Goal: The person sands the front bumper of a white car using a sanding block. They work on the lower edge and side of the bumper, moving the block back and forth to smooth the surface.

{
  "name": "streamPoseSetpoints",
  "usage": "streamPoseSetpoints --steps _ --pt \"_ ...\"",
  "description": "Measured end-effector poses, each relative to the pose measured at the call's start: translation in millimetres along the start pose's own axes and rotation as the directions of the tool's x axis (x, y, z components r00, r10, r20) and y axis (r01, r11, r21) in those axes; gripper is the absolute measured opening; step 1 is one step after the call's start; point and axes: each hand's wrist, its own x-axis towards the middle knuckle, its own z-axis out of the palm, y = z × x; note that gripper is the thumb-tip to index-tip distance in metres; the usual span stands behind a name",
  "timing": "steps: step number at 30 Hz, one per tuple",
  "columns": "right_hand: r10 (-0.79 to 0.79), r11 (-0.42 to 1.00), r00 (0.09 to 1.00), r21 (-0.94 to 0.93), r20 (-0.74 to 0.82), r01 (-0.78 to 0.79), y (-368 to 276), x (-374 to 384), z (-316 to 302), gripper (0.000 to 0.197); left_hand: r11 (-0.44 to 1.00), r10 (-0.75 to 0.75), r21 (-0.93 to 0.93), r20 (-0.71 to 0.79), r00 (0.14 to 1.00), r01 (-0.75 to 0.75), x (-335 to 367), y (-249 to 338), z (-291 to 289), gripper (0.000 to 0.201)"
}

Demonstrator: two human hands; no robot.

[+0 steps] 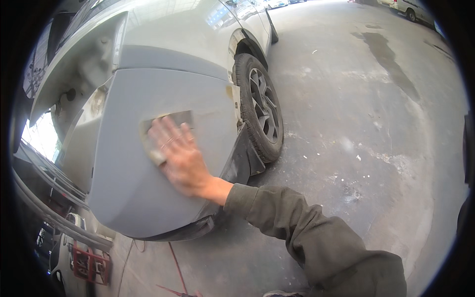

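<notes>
- Pressing on a dark grey sheet with tan edges point(184, 118), the right hand point(180, 156) sits at 9 o'clock from the middle of the view; its fingers lie stretched over the sheet, but blur keeps me from telling whether the thumb clasps an edge.
- The left hand is out of view, so I cannot tell how it is held.
- The sheet lies against the matte grey panel point(128, 143) at a vehicle's corner, showing at 12 o'clock past the fingertips and at 8 o'clock beside the hand.
- From the hand, the olive-dark sleeve point(316, 232) runs toward 4 o'clock.
- At 2 o'clock from the hand stands the wheel point(260, 106), black tyre around a spoked rim, with black trim point(245, 158) between wheel and hand at 3 o'clock.
- Glossy pale bodywork point(173, 27) rises above the panel at 12 o'clock.
- A red metal frame point(91, 267) is at 7 o'clock, well apart from the hand.
- At 2 o'clock, far off, a dark stain point(391, 64) marks the grey floor point(336, 109).
</notes>
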Motion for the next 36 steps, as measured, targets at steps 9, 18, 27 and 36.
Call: streamPoseSetpoints --steps 9,18,27,36 --pt "0.488 0.873 0.858 0.103 -0.161 -0.478 115 54 -27 0.055 0.914 0.260 -0.197 -0.387 0.885 -0.355 -9 15 -5 0.060" --pt "-0.152 0.988 0.986 -0.015 0.070 0.153 -23 87 1 0.070 0.948 0.126 -0.262 -0.221 0.967 -0.183 -17 25 -8 0.065" --pt "0.560 0.828 0.828 0.022 -0.017 -0.560 136 56 -39 0.065 0.901 0.149 -0.372 -0.216 0.965 -0.223 16 -23 27 0.065" --pt "-0.251 0.944 0.920 -0.136 0.300 0.302 -27 71 -24 0.070 0.716 0.061 -0.675 -0.193 0.979 -0.178 18 -14 26 0.023"
